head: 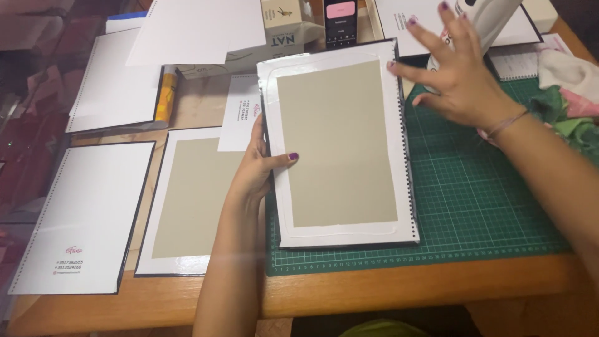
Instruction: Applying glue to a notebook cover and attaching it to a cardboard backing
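On the green cutting mat [474,200] | notebook cover [340,146] lies flat, grey board up, long axis running away from the person, punched edge right | left hand [259,165] pinches its left edge, thumb on top, steadying it | right hand [458,75] spread, hovering past its top-right corner | counter [374,290] beneath.

Green cutting mat [474,206]: bare to the right of the punched cover board [340,146] and along its near edge, open for a hand; far right corner taken by crumpled cloth [571,93]; far edge crowded by white glue bottle [486,19], phone [340,24] and cardboard box [284,28]; left of the board, table [374,290] covered by a second cover board [193,200] and white sheets [87,215]; near wooden edge free; left hand [259,168] and right hand [458,78] flank the board.
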